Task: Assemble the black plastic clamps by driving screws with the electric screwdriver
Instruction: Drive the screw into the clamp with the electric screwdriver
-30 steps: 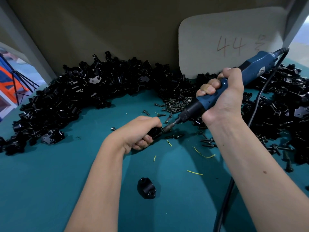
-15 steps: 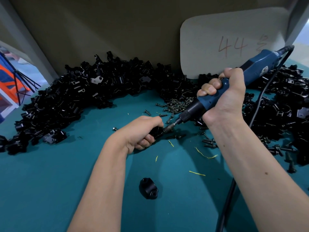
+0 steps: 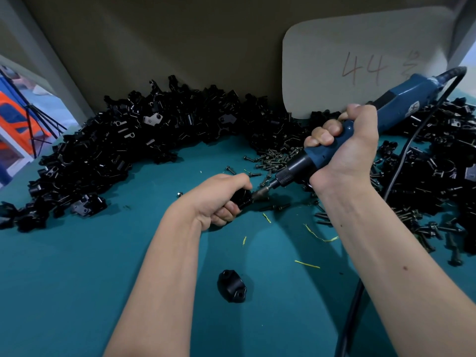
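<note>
Left hand (image 3: 219, 199) fingers curl around a black clamp (image 3: 242, 199), mostly hidden. Right hand (image 3: 342, 153) grips the electric screwdriver (image 3: 360, 132); bit meets clamp, screw not discernible, above the counter (image 3: 77, 279).

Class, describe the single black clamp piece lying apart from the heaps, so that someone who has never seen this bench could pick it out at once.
Start at the teal table and look at its near part, between the person's two forearms. There lies the lone black clamp piece, a small rounded block with a hole near each end. Unlike the clamp parts heaped along the back wall, it lies alone, touching nothing else.
</note>
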{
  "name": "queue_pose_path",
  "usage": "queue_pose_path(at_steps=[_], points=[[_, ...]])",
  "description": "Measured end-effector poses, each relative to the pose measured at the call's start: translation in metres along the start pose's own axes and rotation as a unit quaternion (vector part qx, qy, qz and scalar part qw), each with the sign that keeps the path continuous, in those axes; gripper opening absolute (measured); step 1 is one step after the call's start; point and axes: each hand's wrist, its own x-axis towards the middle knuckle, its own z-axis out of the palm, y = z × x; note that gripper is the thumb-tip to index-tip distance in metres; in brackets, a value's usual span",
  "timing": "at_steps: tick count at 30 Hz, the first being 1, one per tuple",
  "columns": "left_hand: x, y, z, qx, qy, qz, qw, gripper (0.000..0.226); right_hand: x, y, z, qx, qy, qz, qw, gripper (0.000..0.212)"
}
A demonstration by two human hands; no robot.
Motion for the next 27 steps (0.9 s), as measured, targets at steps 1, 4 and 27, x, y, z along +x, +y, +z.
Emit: queue_pose_path(at_steps=[1, 4, 27], points=[[0.000, 0.000, 0.000, 0.000, 0.001, 0.000, 1.000, 0.022, -0.001, 0.001, 0.000, -0.002, -0.002, -0.005, 1.000, 0.018], [-0.001, 0.001, 0.000, -0.003, 0.002, 0.000, 1.000, 0.024, -0.002, 0.002, 0.002, -0.010, -0.015, -0.026, 0.999, 0.017], [-0.002, 0.000, -0.003, 0.010, -0.014, -0.003, 1.000, 0.020, 0.000, 0.008, -0.007, 0.033, 0.022, 0.024, 0.999, 0.026]])
